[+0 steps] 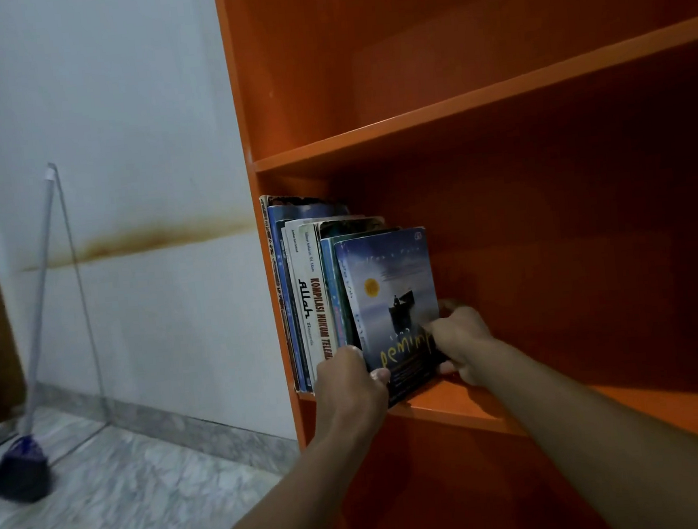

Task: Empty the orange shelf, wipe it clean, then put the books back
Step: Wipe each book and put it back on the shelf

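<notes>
While clasped from both sides and tilted slightly on the middle board of the orange shelf (457, 409): a dark blue book (395, 285), gripped at its lower spine corner by the left grip (349, 386), curled round that edge, and along its right edge by the right grip (463, 334). Just above and left of the left grip, packed against the shelf's left side, a row of upright books (312, 293). Far left of both grips, leaning on the wall (136, 114), a broom (26, 453).
</notes>
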The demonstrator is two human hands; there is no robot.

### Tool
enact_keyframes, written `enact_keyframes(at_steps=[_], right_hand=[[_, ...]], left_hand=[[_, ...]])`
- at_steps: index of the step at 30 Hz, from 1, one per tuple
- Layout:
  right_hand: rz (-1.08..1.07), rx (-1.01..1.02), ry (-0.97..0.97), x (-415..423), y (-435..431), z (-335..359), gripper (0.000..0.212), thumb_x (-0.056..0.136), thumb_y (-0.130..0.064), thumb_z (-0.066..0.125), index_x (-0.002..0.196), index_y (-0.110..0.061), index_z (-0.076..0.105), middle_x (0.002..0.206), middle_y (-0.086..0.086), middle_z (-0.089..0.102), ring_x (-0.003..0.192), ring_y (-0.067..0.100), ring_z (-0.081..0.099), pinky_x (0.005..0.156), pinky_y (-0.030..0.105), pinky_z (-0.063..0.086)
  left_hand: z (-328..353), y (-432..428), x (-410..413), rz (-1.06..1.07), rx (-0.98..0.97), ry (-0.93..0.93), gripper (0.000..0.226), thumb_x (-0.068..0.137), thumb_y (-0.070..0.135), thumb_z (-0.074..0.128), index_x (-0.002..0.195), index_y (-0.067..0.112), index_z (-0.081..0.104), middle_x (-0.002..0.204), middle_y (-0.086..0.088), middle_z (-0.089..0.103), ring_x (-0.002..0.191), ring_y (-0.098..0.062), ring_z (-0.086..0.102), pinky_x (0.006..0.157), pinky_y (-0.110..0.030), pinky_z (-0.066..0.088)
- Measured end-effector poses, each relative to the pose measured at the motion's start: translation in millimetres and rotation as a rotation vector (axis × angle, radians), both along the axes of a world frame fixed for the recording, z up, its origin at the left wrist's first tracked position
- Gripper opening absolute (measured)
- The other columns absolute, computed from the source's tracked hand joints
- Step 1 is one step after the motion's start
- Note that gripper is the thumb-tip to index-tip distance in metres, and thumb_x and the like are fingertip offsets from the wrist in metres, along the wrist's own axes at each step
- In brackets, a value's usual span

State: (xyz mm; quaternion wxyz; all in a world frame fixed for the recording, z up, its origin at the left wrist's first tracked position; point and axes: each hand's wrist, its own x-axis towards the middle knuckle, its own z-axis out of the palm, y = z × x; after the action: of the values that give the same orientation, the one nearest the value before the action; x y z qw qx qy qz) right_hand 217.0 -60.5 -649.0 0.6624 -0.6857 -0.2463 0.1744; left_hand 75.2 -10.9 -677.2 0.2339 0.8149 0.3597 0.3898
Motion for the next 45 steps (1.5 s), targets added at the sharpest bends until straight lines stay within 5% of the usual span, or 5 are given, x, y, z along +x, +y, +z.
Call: enact_keyframes(at_steps=[8,13,25,33,45], right_hand=[[0.020,0.001,-0.027,-8,30,-18,0.025,0.085,-0.010,0.070,0.079,-0.029,0.054,0.098,0.009,0.067,0.093,0.032,0.065,0.083,0.053,0.056],[-0.024,-0.038,-0.046,-5,33,-23,0.021,0.079,-0.017,0.075,0.096,-0.022,0.062,0.099,0.010,0.069,0.090,0.033,0.066,0.079,0.051,0.058],[-0.054,-0.180,-0.158,-28,-2,-18,0.041,0.080,-0.016,0.078,0.109,0.000,0.053,0.103,0.013,0.060,0.098,0.034,0.063,0.084,0.047,0.057],[-0.164,-0.202,-0.456,-86,-22,-22,0.020,0.079,-0.010,0.072,0.080,-0.025,0.060,0.100,0.008,0.069,0.089,0.030,0.070,0.080,0.044,0.059],[-0.170,-0.747,-0.488,-196,-112,-121,0.018,0.086,-0.003,0.060,0.104,-0.006,0.064,0.105,0.013,0.065,0.097,0.032,0.064,0.084,0.042,0.056]], left_hand=[[3,6,-15,0.112,-0.006,-0.001,0.024,0.085,0.034,0.074,0.075,0.013,0.072,0.076,-0.002,0.070,0.079,-0.016,0.069,0.083,-0.034,0.057],[-3,6,-18,0.075,-0.080,0.006,0.024,0.083,0.033,0.075,0.072,0.013,0.070,0.070,-0.003,0.071,0.074,-0.017,0.072,0.081,-0.042,0.060],[-18,13,-32,-0.005,-0.088,0.057,0.014,0.092,0.023,0.066,0.092,0.010,0.070,0.096,-0.009,0.070,0.092,-0.029,0.070,0.083,-0.047,0.060],[-22,7,-71,-0.206,-0.056,0.258,0.014,0.094,0.023,0.063,0.090,0.013,0.072,0.109,-0.009,0.071,0.102,-0.026,0.067,0.089,-0.045,0.058],[-105,-28,-109,-0.547,0.023,0.659,0.013,0.090,0.017,0.063,0.079,0.012,0.069,0.087,-0.008,0.071,0.082,-0.024,0.068,0.074,-0.037,0.057]])
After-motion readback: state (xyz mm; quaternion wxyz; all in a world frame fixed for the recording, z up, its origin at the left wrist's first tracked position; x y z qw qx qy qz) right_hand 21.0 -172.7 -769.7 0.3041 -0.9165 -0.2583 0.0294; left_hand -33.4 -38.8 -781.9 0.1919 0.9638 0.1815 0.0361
